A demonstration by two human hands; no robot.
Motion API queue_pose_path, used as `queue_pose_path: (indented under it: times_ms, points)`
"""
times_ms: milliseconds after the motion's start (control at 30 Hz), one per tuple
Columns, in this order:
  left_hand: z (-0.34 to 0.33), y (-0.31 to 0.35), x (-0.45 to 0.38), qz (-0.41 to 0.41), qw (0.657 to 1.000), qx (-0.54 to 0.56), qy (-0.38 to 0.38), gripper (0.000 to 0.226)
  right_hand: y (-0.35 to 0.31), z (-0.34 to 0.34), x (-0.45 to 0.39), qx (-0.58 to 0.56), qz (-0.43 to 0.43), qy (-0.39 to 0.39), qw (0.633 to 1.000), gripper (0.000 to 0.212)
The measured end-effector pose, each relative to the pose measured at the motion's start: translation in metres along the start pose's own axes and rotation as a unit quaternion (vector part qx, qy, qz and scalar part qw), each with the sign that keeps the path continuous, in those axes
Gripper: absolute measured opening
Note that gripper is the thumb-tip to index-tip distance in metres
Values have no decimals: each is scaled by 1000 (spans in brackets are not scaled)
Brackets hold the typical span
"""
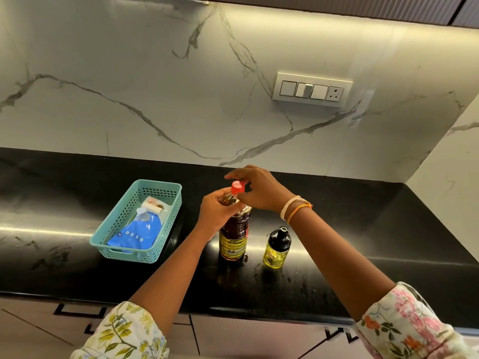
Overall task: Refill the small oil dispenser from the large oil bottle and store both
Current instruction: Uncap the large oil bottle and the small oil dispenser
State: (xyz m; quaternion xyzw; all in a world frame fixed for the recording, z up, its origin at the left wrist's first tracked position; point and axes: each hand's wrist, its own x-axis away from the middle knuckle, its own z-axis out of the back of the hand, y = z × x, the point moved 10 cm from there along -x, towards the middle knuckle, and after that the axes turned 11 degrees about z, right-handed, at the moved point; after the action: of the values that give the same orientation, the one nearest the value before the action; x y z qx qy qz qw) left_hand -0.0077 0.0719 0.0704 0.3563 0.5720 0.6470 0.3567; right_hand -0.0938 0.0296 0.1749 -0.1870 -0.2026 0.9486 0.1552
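Left hand [219,212] curled, gripping; right hand [255,189] pinching (wrist threads).

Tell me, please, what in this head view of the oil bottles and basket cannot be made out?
- Large oil bottle neck, head view: covered by the left hand; whether the red cap under the right hand is on or off is unclear.
- Bottle label text: too small.
- Small oil dispenser label: too small.
- Blue packet in the teal basket: partly hidden by the wall.
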Motion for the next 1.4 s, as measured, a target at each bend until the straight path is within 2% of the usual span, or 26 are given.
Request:
queue_pose_path:
  times_ms: [100, 200, 433, 567, 800, 967, 1133, 1200, 1267, 1300, 1400]
  points:
    - [0, -3, 0, 11, 1000, 0, 0, 47, 9, 7, 4, -41, -47, 76, 995, 45]
    - [1, -4, -1, 23, 1000, -3, 2, 52, 13, 9, 7, -76, -65, 108, 989, 42]
    - [1, -2, 1, 17, 1000, -11, 11, 49, 13, -1, 7, -113, -73, 85, 987, 57]
    - [1, -1, 2, 19, 1000, -9, 6, 52, 17, 6, 9, -121, -92, 134, 979, 47]
    - [1, -2, 2, 18, 1000, -12, 10, 45, 14, 1, 8, -129, -87, 103, 983, 58]
    - [2, -3, 1, 24, 999, -17, 14, 51, 19, 5, 10, -137, -95, 134, 977, 43]
    - [1, -3, 2, 26, 1000, -1, 8, 45, 22, 11, 12, -200, -90, 162, 962, 43]
    - [1, -1, 3, 23, 1000, -2, 10, 44, 30, 16, 18, -264, -108, 205, 936, 42]
    - [1, -1, 3, 26, 999, 1, 18, 43, 45, 17, 30, -340, -148, 255, 893, 38]
    - [1, -2, 3, 30, 999, 5, 22, 43, 55, 14, 39, -394, -174, 280, 858, 35]
    - [-1, -5, 4, 35, 999, 10, 22, 54, 84, -3, 69, -582, -231, 352, 696, 24]
